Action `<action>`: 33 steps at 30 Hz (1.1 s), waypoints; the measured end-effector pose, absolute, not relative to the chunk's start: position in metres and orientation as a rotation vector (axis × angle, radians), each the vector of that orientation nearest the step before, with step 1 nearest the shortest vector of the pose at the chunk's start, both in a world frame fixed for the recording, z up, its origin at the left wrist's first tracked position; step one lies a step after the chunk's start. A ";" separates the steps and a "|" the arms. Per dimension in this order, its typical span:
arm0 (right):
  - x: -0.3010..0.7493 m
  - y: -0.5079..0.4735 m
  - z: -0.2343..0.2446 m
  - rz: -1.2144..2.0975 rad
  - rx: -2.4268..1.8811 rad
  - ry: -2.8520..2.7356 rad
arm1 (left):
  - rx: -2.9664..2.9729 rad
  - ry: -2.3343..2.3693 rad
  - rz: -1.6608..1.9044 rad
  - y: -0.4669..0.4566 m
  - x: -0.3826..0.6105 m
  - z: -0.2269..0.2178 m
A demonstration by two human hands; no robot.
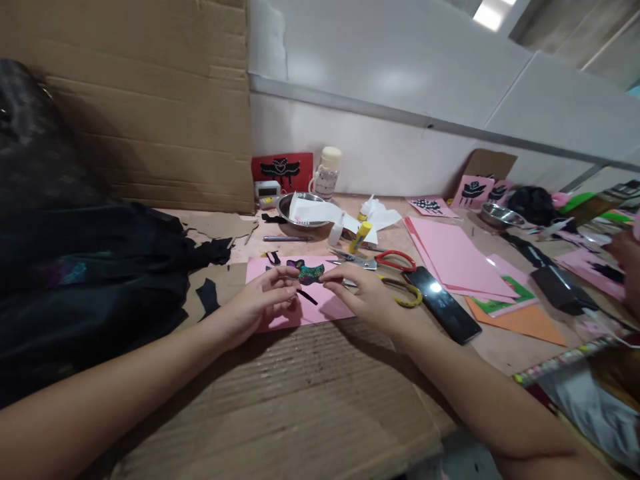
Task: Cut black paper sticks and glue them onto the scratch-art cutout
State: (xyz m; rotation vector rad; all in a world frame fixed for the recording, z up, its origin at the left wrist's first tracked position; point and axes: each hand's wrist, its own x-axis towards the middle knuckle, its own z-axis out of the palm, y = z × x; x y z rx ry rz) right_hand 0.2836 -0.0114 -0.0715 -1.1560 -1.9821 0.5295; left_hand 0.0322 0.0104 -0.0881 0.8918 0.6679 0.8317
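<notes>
Between my two hands is a small dark cut-out piece (311, 273) with green and purple glitter, held just over a pink sheet (330, 308). My left hand (273, 293) pinches its left end with thumb and fingers. At its right end, my right hand (357, 290) grips the edge between thumb and forefinger. A thin black strip (307, 297) lies on the pink sheet below the piece. Beyond my right hand lie red-handled scissors (395, 259) and a pair with yellow handles (407, 293), partly behind that hand.
Black cloth (100, 287) heaps at the left by a cardboard wall (150, 100). A glue stick (361, 237), a metal bowl (285, 208) and a bottle (327, 173) stand behind. A phone (443, 303) and pink sheets (455, 253) lie right. Another person's hand (631, 260) shows far right.
</notes>
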 end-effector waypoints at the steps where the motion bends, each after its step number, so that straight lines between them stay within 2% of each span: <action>1: 0.283 -0.012 -0.072 0.549 -1.173 -1.966 | 0.887 0.658 0.822 0.010 0.032 -0.088; 18: 0.263 -0.019 -0.075 0.789 -1.290 -1.626 | 1.258 0.553 0.769 -0.021 0.020 -0.101; 25: 0.260 -0.021 -0.072 0.796 -1.281 -1.602 | 1.561 0.598 0.682 -0.020 0.015 -0.095; 33: 0.258 -0.022 -0.074 0.763 -1.323 -1.618 | 2.147 0.685 0.759 -0.029 0.017 -0.101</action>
